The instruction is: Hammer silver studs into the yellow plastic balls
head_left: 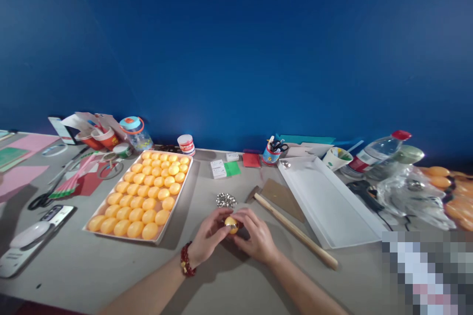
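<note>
Between my two hands is an orange ping-pong ball [231, 222] with a small shiny silver piece against its front; I cannot make out what that piece is. My left hand [207, 238], a dark red bead bracelet at its wrist, grips the ball from the left with the thumb at its front. From the right, the fingers of my right hand [256, 236] close round it. Just beyond lies a pile of small shiny silver pieces [226, 200]. A shallow white box [159, 238] on the left holds rows of similar orange balls.
Right of my hands lies a wooden-handled hammer [295, 231] near a brown board [283, 199]. Farther right are a white tray [332, 206], a plastic bottle [380, 152] and plastic bags [414, 194]. Scissors [42, 200] and cups [105, 138] are at the left. A blue wall [236, 59] stands behind.
</note>
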A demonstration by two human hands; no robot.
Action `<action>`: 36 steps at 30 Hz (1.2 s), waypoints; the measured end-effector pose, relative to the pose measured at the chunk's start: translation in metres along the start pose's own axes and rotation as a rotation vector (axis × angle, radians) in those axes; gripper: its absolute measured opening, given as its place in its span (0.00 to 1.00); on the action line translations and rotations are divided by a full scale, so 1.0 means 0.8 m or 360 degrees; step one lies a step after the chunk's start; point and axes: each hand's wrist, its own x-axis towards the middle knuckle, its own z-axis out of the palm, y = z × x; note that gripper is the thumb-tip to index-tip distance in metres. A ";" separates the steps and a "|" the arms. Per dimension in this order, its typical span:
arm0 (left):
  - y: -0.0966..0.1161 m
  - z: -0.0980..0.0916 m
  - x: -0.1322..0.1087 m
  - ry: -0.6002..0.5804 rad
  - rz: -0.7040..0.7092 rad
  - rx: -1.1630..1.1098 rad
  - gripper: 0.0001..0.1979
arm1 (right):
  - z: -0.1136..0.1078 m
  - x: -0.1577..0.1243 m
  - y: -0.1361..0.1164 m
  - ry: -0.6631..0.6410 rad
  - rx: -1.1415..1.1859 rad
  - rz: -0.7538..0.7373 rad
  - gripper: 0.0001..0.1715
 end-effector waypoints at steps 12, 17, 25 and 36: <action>-0.007 0.002 0.001 -0.0017 0.0087 0.0050 0.20 | 0.000 0.000 -0.003 0.0098 -0.0021 0.0073 0.16; -0.012 0.001 0.001 0.0060 0.0181 0.0193 0.16 | 0.003 -0.004 0.001 0.0046 -0.0040 0.0132 0.17; -0.002 -0.008 0.002 0.0162 0.0410 0.0644 0.16 | -0.005 -0.006 0.001 -0.0001 0.0019 0.0113 0.21; 0.004 -0.006 -0.002 0.0013 0.0297 0.0617 0.15 | -0.003 -0.005 0.006 -0.0090 0.0172 0.0372 0.15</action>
